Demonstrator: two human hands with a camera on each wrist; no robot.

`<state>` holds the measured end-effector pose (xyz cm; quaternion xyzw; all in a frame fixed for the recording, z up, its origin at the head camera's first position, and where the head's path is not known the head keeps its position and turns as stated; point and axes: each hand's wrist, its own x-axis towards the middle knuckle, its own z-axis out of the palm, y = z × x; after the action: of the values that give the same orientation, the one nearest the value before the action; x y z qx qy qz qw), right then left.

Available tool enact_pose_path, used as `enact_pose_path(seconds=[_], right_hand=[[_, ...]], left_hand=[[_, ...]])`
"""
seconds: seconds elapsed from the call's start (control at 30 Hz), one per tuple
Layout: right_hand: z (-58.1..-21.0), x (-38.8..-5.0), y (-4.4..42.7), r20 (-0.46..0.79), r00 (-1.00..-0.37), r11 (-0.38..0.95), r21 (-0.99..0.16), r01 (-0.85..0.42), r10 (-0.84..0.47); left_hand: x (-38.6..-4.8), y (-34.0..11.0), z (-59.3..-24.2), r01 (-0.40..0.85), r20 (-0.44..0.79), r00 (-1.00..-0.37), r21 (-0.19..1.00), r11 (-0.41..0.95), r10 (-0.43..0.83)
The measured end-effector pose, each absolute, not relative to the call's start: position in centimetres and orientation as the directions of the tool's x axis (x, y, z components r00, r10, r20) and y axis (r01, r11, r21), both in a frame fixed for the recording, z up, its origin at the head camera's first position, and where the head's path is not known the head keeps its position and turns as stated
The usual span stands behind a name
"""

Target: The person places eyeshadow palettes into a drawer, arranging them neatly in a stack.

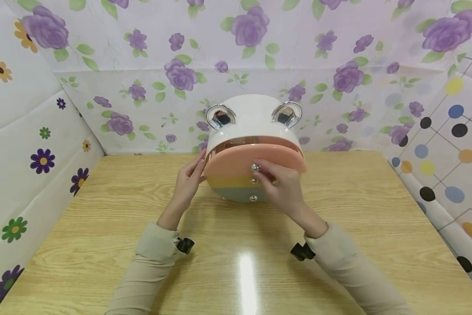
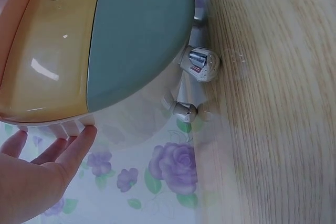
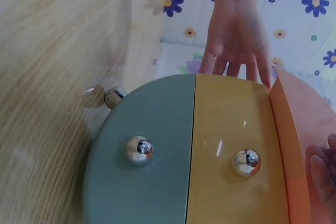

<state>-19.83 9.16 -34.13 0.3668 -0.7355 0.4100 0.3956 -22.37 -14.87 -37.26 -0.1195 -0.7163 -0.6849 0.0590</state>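
Note:
A white rounded storage box with two chrome-ringed eyes stands on the table, its front made of three coloured drawers. The peach top drawer sticks out partway, leaving a gap under the white lid. My right hand pinches its silver knob between thumb and fingers. Below lie the yellow drawer and the grey-green drawer, both flush with the body. My left hand steadies the box's left side; in the left wrist view, its extended fingers touch the white wall. The drawer's contents are mostly hidden.
The box stands on short silver feet on a wood-grain table. Behind it hangs a purple-flowered cloth. Patterned cloths also line the left side and the right side.

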Motion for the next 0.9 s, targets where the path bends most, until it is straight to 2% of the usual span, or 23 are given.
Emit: enact_pose_path(seconds=[0.53,0.73,0.9], right_hand=[[-33.8,-22.1,8.7,0.856,-0.484,0.435,-0.371,-0.820,-0.182],[-33.8,-22.1,8.9,0.831,-0.518,0.426,-0.402,-0.810,-0.201],[-33.8,-21.1,10.3,0.799,-0.553,0.389,-0.444,-0.807,-0.236]], left_hand=[[-22.6,-14.9,-37.4,0.247,0.244,-0.966,0.969,0.024,0.081],[-22.7,-14.9,-37.4,0.245,0.243,-0.967,0.969,0.025,0.083],[-22.4,-15.0,-37.5,0.290,0.279,-0.953,0.953,0.088,0.118]])
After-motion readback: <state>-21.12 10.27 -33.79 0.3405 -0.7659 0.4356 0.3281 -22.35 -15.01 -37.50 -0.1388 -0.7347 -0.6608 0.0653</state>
